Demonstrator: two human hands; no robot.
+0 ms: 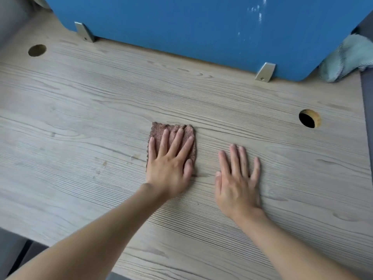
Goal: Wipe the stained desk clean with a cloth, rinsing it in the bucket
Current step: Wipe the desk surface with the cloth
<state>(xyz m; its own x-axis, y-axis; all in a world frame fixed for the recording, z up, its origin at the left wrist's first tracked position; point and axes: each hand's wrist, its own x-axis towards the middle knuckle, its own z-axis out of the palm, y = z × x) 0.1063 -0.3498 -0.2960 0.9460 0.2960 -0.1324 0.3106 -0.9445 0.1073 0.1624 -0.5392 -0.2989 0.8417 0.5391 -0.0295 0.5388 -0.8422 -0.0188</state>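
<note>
Currently, head view: brown cloth (pixel 173 131) lies flat on the wood-grain desk (pixel 80 118), with the left hand (pixel 169 168) spread over its near part, fingers straight and pressing down, not curled round it. Right hand (pixel 238 182) lies palm-down on bare desk just right of the cloth, fingers straight, slightly splayed, holding nothing. Small brownish spots (pixel 105 163) sit left of the cloth; blue partition (pixel 181 27) stands beyond the cloth, round cable hole (pixel 308 118) well to its right, pale green towel (pixel 347 57) bunched far right beyond it.

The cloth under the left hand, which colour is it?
Brown; the cloth shows best in the head view, flat on the desk.
</note>
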